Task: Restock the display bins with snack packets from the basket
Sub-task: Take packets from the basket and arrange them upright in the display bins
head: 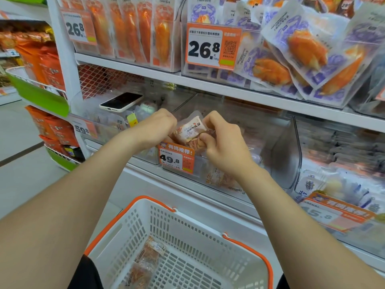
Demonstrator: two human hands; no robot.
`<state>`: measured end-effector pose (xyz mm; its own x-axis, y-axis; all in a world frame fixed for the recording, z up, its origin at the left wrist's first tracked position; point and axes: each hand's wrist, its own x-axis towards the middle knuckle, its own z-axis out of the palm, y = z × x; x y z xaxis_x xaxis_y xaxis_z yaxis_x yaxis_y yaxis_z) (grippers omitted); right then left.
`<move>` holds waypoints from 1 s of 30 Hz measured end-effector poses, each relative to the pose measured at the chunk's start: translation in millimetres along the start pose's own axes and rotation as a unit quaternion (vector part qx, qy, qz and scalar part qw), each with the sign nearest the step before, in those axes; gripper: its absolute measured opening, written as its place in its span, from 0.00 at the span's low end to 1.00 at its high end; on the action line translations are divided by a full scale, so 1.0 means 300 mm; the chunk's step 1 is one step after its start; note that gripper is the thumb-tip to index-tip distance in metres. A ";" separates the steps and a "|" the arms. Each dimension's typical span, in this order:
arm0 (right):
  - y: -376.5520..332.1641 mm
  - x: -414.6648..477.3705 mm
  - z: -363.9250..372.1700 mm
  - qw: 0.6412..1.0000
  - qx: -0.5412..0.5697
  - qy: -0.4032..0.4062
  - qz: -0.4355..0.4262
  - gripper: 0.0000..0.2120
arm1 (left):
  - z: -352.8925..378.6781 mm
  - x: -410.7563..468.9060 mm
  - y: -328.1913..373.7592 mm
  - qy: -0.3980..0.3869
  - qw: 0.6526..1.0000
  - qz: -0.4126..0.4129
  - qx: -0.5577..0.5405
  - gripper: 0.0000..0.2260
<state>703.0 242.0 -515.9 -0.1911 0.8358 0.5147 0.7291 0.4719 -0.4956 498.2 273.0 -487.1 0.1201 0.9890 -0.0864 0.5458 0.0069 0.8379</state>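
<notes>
Few snack packets [149, 257] in basket [200, 245], more in clear bin [280, 149].

- Basket [187, 232]: matt white moulded plastic with perforated walls and a smooth orange plastic rim.
- Display bin [279, 147]: clear, glossy rigid plastic.
- Snack packets [190, 130]: shiny, crinkled transparent film with a matt white label.
- Phone [121, 101]: glossy black glass, smooth white case.
- Price tag [177, 158]: smooth printed card.
- Shelf [229, 90]: smooth white painted metal.

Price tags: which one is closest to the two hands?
The 49.8 tag, just below the left hand and right hand gripping the packets. The 26.8 tags hang on the shelf above; the 59.8 tag and 45.8 tag sit farther sideways.
</notes>
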 end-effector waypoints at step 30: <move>-0.083 0.174 0.098 0.932 -0.130 -0.334 0.057 0.07 | 0.034 0.036 0.081 -0.097 0.835 0.083 0.536 0.08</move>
<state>655.4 282.0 -497.3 -0.4050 0.9058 -0.1242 0.8880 0.3574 -0.2894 521.2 282.2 -473.0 0.3421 0.9203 -0.1897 0.9245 -0.3658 -0.1071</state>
